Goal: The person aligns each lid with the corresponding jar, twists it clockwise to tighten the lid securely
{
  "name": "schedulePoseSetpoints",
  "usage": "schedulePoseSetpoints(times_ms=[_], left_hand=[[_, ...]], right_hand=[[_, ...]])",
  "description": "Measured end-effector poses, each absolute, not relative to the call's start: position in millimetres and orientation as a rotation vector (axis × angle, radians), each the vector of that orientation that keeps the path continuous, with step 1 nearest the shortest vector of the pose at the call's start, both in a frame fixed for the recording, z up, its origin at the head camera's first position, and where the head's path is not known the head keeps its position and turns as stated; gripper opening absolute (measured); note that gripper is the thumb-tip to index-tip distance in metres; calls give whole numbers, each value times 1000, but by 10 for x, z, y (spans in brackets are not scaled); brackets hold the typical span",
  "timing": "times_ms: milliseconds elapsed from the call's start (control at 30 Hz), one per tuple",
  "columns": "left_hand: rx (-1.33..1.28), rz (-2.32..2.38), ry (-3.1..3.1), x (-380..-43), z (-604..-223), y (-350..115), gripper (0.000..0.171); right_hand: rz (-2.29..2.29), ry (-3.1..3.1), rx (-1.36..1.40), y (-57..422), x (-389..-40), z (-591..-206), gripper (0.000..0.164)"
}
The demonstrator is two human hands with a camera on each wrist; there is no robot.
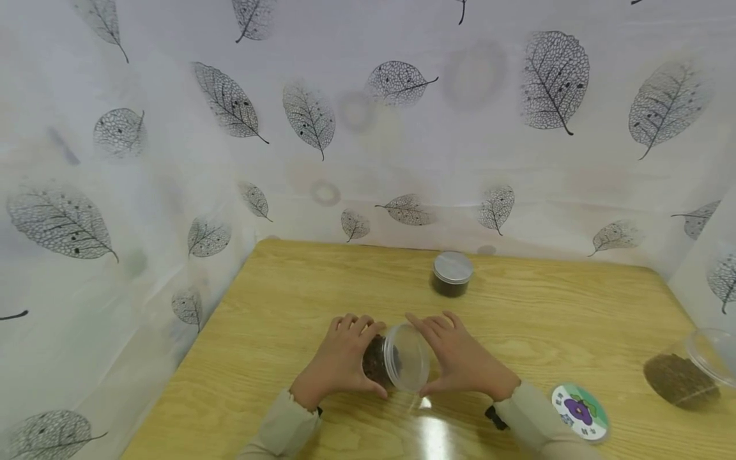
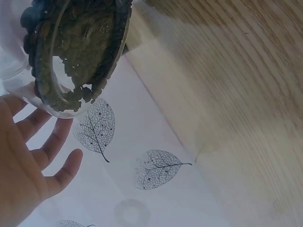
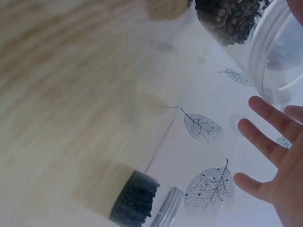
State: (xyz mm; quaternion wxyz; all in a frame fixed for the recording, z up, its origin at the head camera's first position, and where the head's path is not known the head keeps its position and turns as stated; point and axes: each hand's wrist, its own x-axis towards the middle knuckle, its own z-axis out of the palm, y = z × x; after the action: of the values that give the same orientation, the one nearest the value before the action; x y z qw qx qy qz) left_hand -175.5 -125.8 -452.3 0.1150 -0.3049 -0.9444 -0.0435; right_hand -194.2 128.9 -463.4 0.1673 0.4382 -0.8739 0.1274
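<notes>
A clear jar (image 1: 376,363) with dark, dried bits inside is tilted over, its mouth to the right. My left hand (image 1: 340,359) grips the jar's body, thumb along the near side and fingers along the far side. At the mouth is a clear round lid (image 1: 415,358), with my right hand (image 1: 464,355) holding its rim between thumb and fingers. In the right wrist view one fingertip (image 3: 258,101) touches the lid's edge, while the other fingers spread away from it. The left wrist view shows the contents (image 2: 85,42) through the jar's base.
Behind the hands stands a jar with a silvery lid (image 1: 452,267) and dark contents. At the far right is a clear jar (image 1: 684,377) with brown contents. A round disc with a purple flower (image 1: 579,412) lies by the right sleeve. Leaf-print sheeting (image 1: 397,147) surrounds the wooden table (image 1: 322,275).
</notes>
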Motion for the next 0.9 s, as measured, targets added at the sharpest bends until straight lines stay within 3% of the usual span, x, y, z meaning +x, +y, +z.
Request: schedulePoseSetpoints(times_ms=[900], left_hand=[[-857,-160,-2786,-1732,-4566,-1292,111]], right_hand=[[295,-2401,1310,1206,-1986,-4576,112]])
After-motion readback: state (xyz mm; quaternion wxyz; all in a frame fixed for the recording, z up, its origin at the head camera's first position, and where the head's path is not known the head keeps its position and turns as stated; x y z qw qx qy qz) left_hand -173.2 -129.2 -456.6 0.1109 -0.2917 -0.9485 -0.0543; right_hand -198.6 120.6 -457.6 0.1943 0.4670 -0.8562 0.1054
